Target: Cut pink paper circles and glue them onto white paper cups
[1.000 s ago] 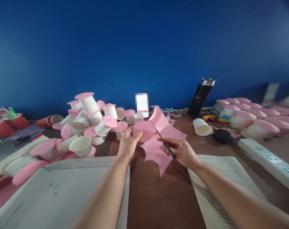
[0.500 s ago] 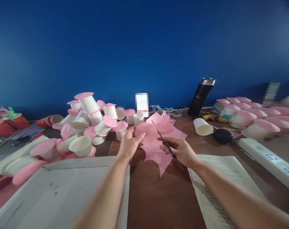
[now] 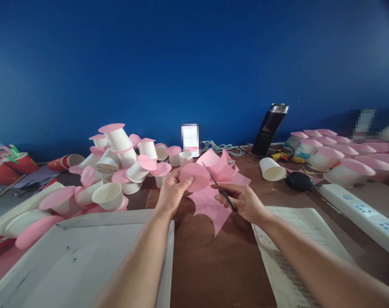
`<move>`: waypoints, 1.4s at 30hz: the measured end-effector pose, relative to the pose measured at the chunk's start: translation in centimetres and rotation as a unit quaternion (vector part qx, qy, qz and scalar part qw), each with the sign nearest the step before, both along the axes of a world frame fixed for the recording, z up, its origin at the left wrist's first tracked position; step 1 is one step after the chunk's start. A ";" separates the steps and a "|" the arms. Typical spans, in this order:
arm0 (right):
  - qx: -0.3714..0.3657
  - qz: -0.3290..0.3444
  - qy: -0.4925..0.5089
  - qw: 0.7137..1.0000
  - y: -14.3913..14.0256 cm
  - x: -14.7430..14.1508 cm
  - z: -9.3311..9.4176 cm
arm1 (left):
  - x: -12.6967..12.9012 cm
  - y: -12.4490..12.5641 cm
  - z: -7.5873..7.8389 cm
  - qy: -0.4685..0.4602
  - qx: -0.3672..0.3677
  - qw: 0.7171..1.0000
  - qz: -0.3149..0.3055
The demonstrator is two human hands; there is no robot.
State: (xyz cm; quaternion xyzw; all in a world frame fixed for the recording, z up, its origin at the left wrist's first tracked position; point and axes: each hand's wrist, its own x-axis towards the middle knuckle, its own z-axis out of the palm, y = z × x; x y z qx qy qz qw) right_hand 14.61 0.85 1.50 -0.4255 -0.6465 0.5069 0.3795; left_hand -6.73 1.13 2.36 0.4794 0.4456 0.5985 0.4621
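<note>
Deep blue wall behind, brown wooden table (image 3: pixel 210 265) in front of you, and it's crowded. Far left there are red cups (image 3: pixel 8 164), then a heap of white paper cups (image 3: pixel 117 164) capped with pink discs, with a white board (image 3: pixel 72 256) lying flat in front of the heap. Your left hand (image 3: pixel 171 192) comes up over the board's edge, its grip pinched on a pink paper circle (image 3: pixel 194 176), thumb on the face, fingers behind. Just right of it, the pink paper sheet (image 3: pixel 213 203) lies ragged and partly curled up off the table, the circle appearing joined to it at the right edge. Your right hand (image 3: pixel 245 203) has its grip closed around the scissors (image 3: pixel 218 186), blades slightly parted at the circle's right rim. Further right: a lone white cup (image 3: pixel 271 170) on its side, a black bottle (image 3: pixel 269 129) near the wall, a printed paper (image 3: pixel 297 248) under your forearm, rows of pink-topped cups (image 3: pixel 338 156), and a white power strip (image 3: pixel 361 211).
</note>
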 end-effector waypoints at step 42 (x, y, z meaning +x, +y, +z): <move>0.001 -0.006 0.004 1.000 -0.4 -0.6 0.1 | 0.6 0.1 0.1 -0.173 -0.027 0.984 -0.005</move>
